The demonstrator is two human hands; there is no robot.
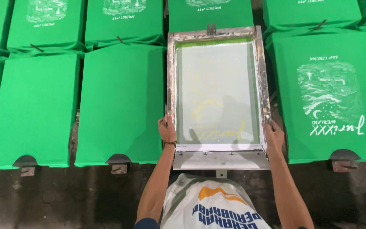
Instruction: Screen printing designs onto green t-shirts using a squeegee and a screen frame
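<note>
both hands are gripping a printing screen [219, 91] by the near ends of its side rails, the frame lying flat over a green shirt on a board. left hand [166, 129] is closing around the left rail, fingers curled on it, clamped. right hand [273, 135] is wrapping the right rail the same way, clamped on the frame. judging the step: seating the frame square on the board, so both sides should be going down level and even, near edge lining up with the metal bracket [221, 160], no sliding once the mesh is touching cloth. a blank green shirt [119, 101] is lying just beside on the left, a printed shirt [331, 93] on the right.
</note>
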